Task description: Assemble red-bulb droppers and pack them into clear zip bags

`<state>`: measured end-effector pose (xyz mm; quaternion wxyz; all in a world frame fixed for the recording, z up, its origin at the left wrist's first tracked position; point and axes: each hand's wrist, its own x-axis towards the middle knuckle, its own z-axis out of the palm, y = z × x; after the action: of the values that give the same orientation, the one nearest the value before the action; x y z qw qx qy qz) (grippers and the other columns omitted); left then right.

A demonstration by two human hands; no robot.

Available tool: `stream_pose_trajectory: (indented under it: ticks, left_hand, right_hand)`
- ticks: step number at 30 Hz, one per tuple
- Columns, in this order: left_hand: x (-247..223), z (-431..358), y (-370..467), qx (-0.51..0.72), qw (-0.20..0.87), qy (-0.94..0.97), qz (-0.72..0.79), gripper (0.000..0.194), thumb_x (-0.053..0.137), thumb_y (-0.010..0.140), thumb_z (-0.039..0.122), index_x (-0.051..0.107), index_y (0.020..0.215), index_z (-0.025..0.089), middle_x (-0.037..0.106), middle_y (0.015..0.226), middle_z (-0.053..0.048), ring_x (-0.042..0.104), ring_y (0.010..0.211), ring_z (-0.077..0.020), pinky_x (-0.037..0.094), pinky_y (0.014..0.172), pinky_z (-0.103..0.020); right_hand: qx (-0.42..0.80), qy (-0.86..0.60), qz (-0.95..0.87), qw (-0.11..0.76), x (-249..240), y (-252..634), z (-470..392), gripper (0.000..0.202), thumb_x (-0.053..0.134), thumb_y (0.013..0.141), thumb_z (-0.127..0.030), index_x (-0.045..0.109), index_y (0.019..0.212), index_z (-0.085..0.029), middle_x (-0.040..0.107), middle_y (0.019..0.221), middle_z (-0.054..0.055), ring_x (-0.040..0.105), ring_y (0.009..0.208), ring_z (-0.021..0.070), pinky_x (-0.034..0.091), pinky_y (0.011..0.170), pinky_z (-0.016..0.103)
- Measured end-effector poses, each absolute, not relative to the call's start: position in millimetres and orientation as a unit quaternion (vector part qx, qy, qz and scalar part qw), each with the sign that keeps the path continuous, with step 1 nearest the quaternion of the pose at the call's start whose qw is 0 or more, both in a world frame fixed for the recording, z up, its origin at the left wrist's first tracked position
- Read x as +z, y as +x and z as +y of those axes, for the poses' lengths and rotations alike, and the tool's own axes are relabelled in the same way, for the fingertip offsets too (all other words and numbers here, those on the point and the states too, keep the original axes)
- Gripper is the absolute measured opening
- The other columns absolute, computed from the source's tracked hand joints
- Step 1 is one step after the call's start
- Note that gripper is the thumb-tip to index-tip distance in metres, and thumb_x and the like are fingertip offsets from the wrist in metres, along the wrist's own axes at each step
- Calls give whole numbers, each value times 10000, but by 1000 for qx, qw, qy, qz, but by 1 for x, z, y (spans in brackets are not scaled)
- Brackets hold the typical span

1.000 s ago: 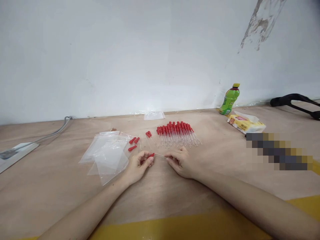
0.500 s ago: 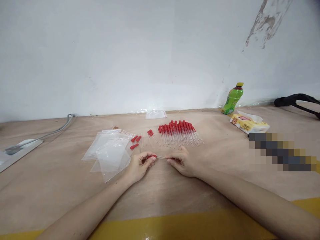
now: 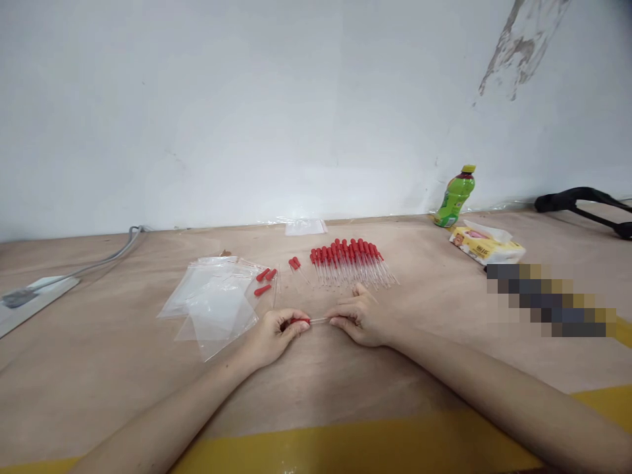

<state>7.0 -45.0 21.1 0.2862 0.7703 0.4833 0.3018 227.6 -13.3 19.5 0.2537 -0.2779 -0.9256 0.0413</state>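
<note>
Carefully, fingers of left hand [image 3: 275,339] are pinching red bulb [image 3: 301,320] while right hand [image 3: 364,322] is gripping clear tube [image 3: 318,320] meeting it over desk [image 3: 306,382], likely for alignment; loose bulbs [image 3: 262,290] are lying near left hand, presumably within easy reach, droppers [image 3: 348,253] spreading beyond.

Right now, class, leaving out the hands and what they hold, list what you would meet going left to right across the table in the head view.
Grey cable, clear plastic bags, three loose red bulbs, thin clear tubes, pair of red-bulbed droppers, large group of red-bulbed droppers, green bottle, yellow tissue pack, black object.
</note>
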Motion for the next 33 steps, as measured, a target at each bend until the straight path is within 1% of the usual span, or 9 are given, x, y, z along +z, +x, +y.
stream_pose_trajectory:
  ticks: [4, 7, 9, 11, 15, 17, 23, 29, 33]
  left_hand:
    - [17, -44, 7, 333, 279, 757, 488, 241, 508, 791, 360, 645, 852, 172, 636, 705, -14, 520, 592, -120, 404, 531, -217]
    - [11, -40, 6, 370, 326, 721, 487, 269, 536, 773, 378, 627, 862, 141, 614, 644, -20, 528, 548, -116, 423, 510, -218]
    - [8, -37, 4, 380, 364, 702, 480, 288, 545, 767, 384, 616, 860, 121, 592, 590, -16, 532, 518, -112, 433, 500, -217]
    - [6, -34, 3, 384, 370, 699, 476, 292, 550, 764, 382, 616, 861, 114, 591, 576, -16, 534, 508, -109, 436, 498, -216]
    - [8, -36, 3, 381, 301, 732, 479, 257, 551, 766, 359, 630, 866, 136, 636, 680, -32, 551, 558, -116, 442, 517, -218]
    - [12, -39, 4, 367, 277, 750, 475, 231, 542, 772, 347, 628, 858, 151, 646, 726, -28, 559, 590, -121, 445, 533, -217]
    - [21, -48, 8, 316, 208, 808, 452, 183, 491, 809, 304, 607, 840, 166, 635, 739, -22, 551, 602, -118, 431, 535, -211]
    - [20, -50, 8, 301, 161, 831, 439, 188, 472, 822, 306, 598, 884, 181, 642, 799, -39, 577, 693, -145, 455, 610, -242]
    - [20, -50, 7, 302, 147, 849, 408, 189, 458, 834, 285, 601, 901, 181, 649, 814, -45, 580, 709, -148, 456, 653, -260]
  right_hand:
    - [-76, -277, -912, 294, 14, 226, -13, 231, 414, 840, -212, 644, 858, -209, 633, 684, 15, 453, 552, 104, 201, 644, 316]
    - [-130, -272, -898, 320, 12, 224, -14, 258, 382, 839, -170, 623, 922, -210, 635, 714, 20, 488, 608, 114, 194, 642, 322]
    - [-132, -269, -895, 329, 12, 224, -14, 276, 364, 847, -162, 608, 965, -216, 639, 755, 22, 506, 647, 115, 193, 638, 320]
    - [-111, -273, -896, 331, 13, 223, -15, 267, 364, 858, -181, 608, 960, -224, 636, 754, 15, 505, 644, 111, 193, 635, 315]
    - [-36, -298, -896, 326, 17, 221, -17, 242, 383, 865, -239, 622, 883, -212, 624, 679, 3, 467, 572, 105, 206, 659, 312]
    - [-2, -306, -899, 314, 20, 220, -19, 244, 380, 864, -241, 621, 856, -202, 625, 669, 2, 454, 553, 105, 214, 670, 312]
    - [53, -313, -907, 276, 28, 218, -23, 244, 390, 853, -233, 606, 754, -180, 629, 630, -5, 408, 511, 95, 232, 674, 310]
    - [126, -345, -892, 263, 21, 213, -26, 275, 379, 863, -236, 576, 681, -179, 614, 617, -24, 404, 498, 80, 258, 684, 293]
    - [194, -362, -877, 252, 15, 209, -25, 328, 352, 879, -260, 587, 663, -184, 589, 563, -37, 448, 505, 80, 274, 758, 313]
